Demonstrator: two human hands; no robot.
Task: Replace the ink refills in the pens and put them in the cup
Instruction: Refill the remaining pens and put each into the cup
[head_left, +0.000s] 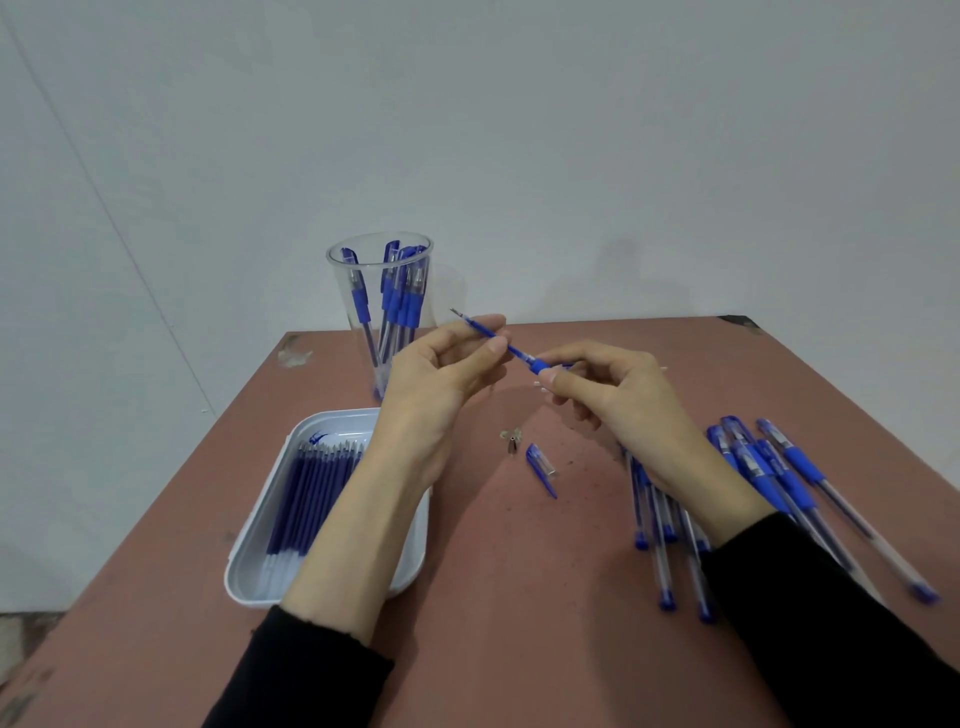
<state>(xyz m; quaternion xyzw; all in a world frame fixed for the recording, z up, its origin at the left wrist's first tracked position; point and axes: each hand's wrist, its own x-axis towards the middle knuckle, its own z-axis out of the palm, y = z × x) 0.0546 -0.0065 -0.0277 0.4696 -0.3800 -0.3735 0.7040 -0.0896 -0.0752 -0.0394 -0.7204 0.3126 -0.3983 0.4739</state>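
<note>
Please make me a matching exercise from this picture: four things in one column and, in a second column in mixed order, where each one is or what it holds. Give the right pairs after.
Things
1. clear cup
2. white tray
3. pen cap
4. raised refill

States
A. lies loose on the table
B. pinched by the left hand, its end in the pen barrel that the right hand grips
C. holds spare refills in a row
D. holds pens standing

Pairs: 1-D, 2-C, 3-A, 4-B

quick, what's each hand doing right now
Left hand: pinching the ink refill.
Right hand: gripping the pen barrel.
</note>
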